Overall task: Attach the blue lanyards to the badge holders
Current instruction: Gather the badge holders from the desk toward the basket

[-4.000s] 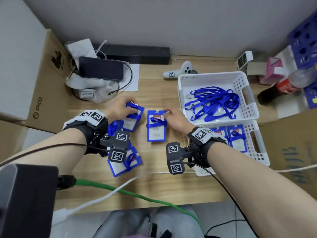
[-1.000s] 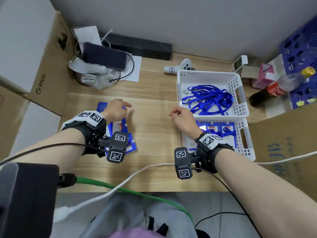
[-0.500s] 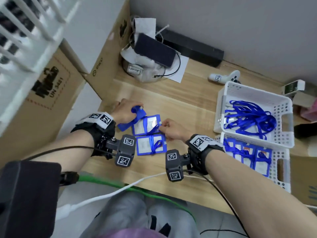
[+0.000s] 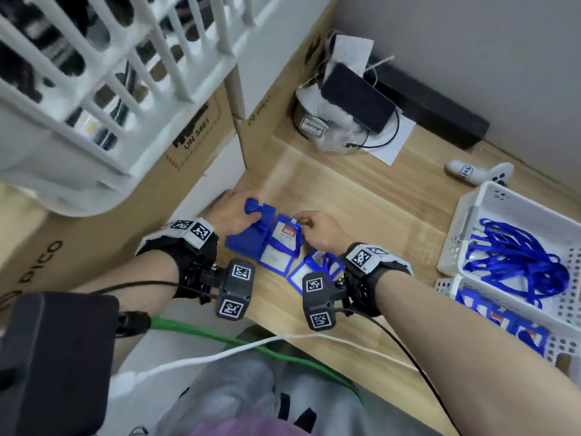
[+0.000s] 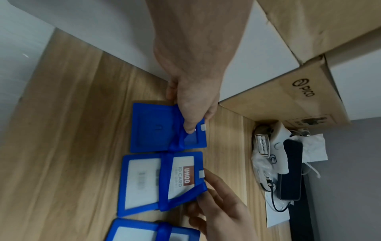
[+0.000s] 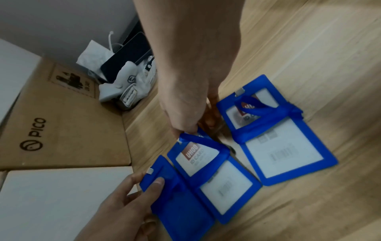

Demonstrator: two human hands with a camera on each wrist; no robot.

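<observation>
Three blue badge holders lie in a row near the table's left edge, each with a blue lanyard wound round it. My left hand (image 4: 250, 215) pinches the top of the leftmost holder (image 4: 248, 239), which lies back side up; its thumb (image 5: 189, 128) presses on the holder (image 5: 152, 128). My right hand (image 4: 301, 220) pinches the top edge of the middle holder (image 4: 281, 247), which shows a UHOO ID card (image 6: 191, 154). The third holder (image 6: 282, 146) lies free on the right, half hidden under my right wrist in the head view. Loose lanyards (image 4: 518, 262) fill a white basket (image 4: 471, 212).
A second white basket (image 4: 562, 347) at the front right holds more holders. Cardboard boxes (image 4: 195, 143) wall the table's left side. A phone (image 4: 355, 99) on a cable pile and a white controller (image 4: 478, 173) sit at the back. White and green cables cross the front edge.
The head view has swung further left and closer. Both hands stay on the same two holders, and the left holder has come down flat beside the middle one.
</observation>
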